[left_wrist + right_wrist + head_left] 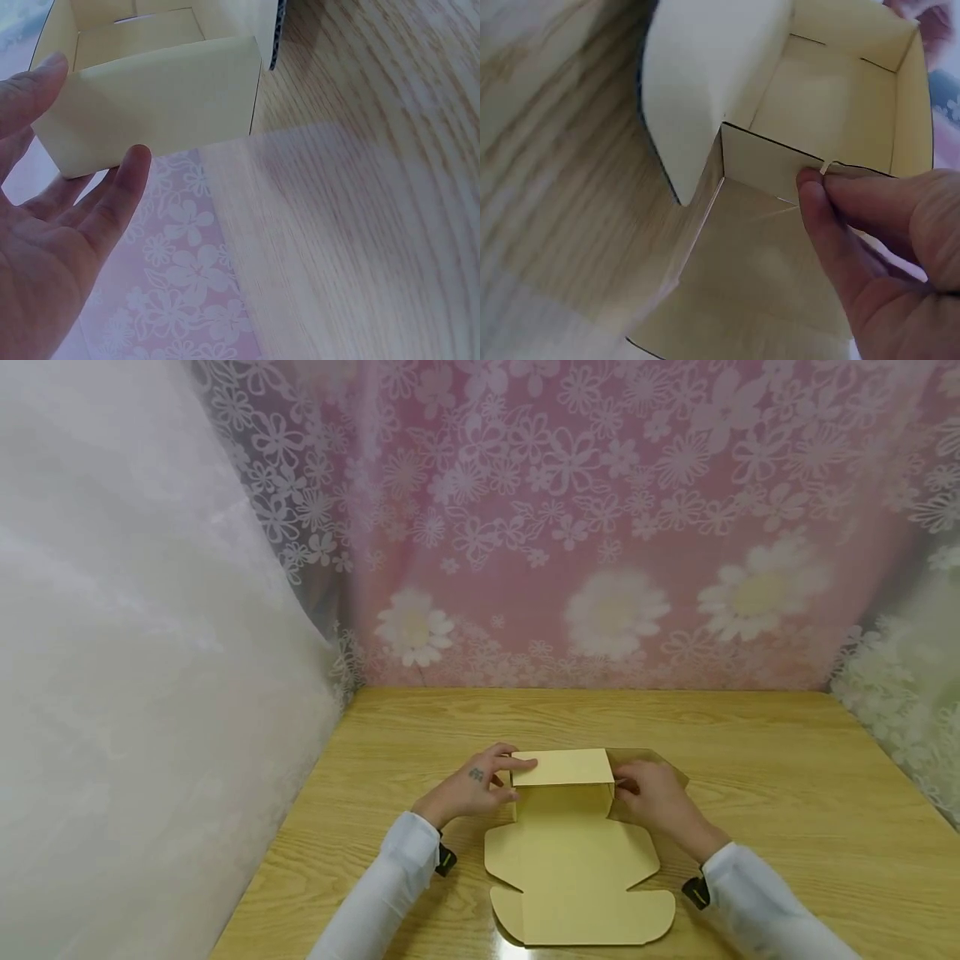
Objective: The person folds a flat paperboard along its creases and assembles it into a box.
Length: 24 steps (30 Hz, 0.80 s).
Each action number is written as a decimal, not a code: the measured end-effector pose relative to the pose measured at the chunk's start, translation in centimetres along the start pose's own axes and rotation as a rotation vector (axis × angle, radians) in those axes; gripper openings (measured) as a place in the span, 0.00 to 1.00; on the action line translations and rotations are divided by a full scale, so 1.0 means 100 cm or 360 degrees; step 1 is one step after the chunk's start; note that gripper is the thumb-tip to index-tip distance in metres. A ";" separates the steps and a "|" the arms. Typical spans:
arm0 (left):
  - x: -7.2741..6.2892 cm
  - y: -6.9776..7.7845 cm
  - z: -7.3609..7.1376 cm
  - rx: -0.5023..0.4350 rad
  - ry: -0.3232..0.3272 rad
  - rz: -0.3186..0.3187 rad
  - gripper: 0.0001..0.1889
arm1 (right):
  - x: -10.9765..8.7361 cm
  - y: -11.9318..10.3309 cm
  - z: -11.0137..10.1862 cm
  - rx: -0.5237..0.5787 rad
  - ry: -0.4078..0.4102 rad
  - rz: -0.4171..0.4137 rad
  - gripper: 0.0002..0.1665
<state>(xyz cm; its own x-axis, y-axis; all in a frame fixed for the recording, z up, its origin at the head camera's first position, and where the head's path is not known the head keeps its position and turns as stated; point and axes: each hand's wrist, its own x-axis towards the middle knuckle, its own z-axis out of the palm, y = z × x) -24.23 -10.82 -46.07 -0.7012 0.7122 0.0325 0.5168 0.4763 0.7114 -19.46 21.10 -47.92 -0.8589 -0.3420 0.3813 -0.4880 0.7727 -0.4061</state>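
A partly folded yellow cardboard box point(573, 860) rests on the table, its long flap with rounded ears lying flat toward me. Its far end stands up as walls beneath a top panel point(562, 767). My left hand point(471, 783) holds the raised left end; in the left wrist view the thumb is at the upper edge of the end wall point(165, 105) and other fingers are beneath. On the other side, my right hand point(660, 800) pinches the edge of a short upright side wall point(757, 154). An outer side flap point(750, 262) spreads outward beyond that wall, partly covered by the hand.
The box lies on a wood-grain table point(360, 860). Behind it hangs a pink floral curtain point(510, 568), with a white sheet point(150, 652) at the left. Each wrist carries a black strap point(446, 860).
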 end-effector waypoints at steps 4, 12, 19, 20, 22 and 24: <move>0.000 0.000 -0.001 0.0004 -0.0004 0.0004 0.29 | 0.004 0.004 0.004 -0.0208 0.0105 -0.0291 0.19; -0.001 -0.001 0.001 -0.0053 0.0000 -0.0013 0.29 | 0.001 0.012 0.004 -0.0267 0.0089 -0.0522 0.14; -0.001 -0.003 0.001 -0.0032 -0.0019 0.0001 0.28 | -0.004 0.014 0.006 -0.0560 0.0283 -0.0397 0.12; -0.001 -0.003 0.001 -0.0008 -0.0019 0.0011 0.28 | -0.004 0.012 0.005 -0.0564 0.0262 -0.0353 0.11; -0.001 -0.003 0.000 0.0034 -0.0014 0.0026 0.28 | -0.003 0.008 0.003 -0.0589 0.0200 -0.0274 0.11; 0.000 -0.003 -0.001 0.0070 -0.0003 0.0036 0.29 | -0.001 0.003 0.000 -0.0626 0.0128 -0.0200 0.11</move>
<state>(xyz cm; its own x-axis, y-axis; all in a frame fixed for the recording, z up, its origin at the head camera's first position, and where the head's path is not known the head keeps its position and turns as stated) -24.42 -11.04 -46.24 -0.6882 0.7240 0.0470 0.5537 0.4822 0.6789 -19.46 21.37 -48.05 -0.7740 -0.4157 0.4776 -0.4780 0.8783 -0.0100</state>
